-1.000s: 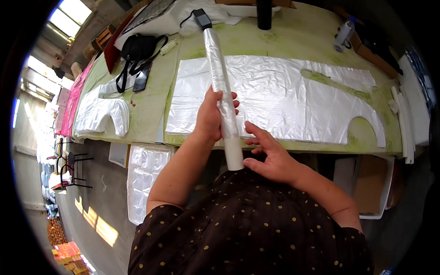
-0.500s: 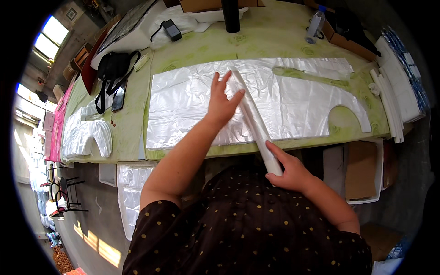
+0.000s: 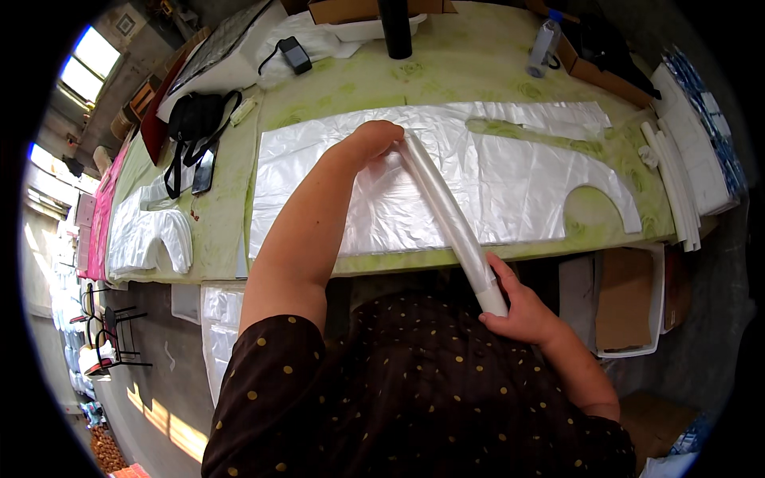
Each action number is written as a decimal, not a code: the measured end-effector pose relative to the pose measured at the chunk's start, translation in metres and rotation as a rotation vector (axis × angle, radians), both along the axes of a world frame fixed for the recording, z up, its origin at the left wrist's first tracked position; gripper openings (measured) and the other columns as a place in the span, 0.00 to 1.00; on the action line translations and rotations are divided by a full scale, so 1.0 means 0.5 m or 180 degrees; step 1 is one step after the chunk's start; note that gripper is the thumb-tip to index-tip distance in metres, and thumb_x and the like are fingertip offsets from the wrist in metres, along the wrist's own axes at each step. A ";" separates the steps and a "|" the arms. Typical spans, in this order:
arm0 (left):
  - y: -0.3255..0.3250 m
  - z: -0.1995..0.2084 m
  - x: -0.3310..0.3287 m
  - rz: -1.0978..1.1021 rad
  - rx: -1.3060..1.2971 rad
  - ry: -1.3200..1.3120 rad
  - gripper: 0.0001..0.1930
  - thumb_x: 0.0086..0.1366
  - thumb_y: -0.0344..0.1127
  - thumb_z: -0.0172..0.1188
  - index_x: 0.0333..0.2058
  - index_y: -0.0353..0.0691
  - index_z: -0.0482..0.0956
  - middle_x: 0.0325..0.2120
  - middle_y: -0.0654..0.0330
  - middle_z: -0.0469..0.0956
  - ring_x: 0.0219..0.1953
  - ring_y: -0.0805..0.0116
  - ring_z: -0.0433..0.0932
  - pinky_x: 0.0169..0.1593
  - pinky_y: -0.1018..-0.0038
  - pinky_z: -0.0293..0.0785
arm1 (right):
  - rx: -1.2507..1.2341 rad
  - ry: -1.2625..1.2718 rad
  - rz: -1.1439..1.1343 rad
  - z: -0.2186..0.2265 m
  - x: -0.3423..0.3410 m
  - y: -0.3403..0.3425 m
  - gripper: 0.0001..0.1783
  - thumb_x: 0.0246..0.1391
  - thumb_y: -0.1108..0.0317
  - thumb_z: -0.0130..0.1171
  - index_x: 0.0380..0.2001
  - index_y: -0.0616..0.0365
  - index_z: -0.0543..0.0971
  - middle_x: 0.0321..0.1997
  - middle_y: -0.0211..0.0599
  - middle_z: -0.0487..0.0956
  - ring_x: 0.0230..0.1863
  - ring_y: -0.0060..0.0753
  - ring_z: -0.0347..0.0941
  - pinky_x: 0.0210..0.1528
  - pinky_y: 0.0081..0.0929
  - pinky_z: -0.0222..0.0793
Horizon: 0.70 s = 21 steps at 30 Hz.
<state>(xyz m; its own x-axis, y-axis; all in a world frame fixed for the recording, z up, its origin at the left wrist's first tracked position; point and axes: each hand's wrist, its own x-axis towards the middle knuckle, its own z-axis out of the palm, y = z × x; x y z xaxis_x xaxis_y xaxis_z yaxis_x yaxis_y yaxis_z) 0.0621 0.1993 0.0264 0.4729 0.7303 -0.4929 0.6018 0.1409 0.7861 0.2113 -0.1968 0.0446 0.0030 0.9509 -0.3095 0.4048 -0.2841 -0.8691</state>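
A long, narrow roll of whitish plastic film (image 3: 450,215) slants over the table, its near end close to my body. Around that near end my right hand (image 3: 522,307) is closed, thumb on one side and fingers on the other. At the far end, my left hand (image 3: 374,142) has its fingers bent down against the roll's tip; the back of the hand hides part of the grip. Beneath the roll lies a flat stack of shiny plastic aprons (image 3: 319,191), with a curved cut-out at the right and a strap-like strip along the far side.
Thin white rolls (image 3: 673,187) lie at the table's right end. A black cylinder (image 3: 396,32), a water bottle (image 3: 543,48) and a small black device (image 3: 295,56) stand farther back. Left are a black bag (image 3: 195,119), a phone (image 3: 204,171) and folded white plastic (image 3: 151,239).
My left hand has turned over and its spread fingers have bent down onto the roll's far end. My right hand and the roll's near end have shifted slightly right and nearer.
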 end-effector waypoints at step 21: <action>-0.028 -0.025 0.028 -0.0507 0.3014 0.0683 0.25 0.62 0.45 0.60 0.57 0.47 0.77 0.58 0.49 0.74 0.52 0.52 0.79 0.56 0.62 0.75 | -0.1581 -0.0412 -0.0983 -0.059 0.149 -0.437 0.32 0.42 0.83 0.60 0.55 0.54 0.73 0.45 0.33 0.79 0.46 0.29 0.75 0.48 0.30 0.74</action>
<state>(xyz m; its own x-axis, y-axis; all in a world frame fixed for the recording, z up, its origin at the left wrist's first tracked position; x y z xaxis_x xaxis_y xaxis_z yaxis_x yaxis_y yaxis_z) 0.0759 0.1855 0.0140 0.5691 0.8032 0.1763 0.7022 -0.5862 0.4040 0.2861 -0.4154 0.0153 0.3236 0.6417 -0.6954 0.3326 -0.7651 -0.5513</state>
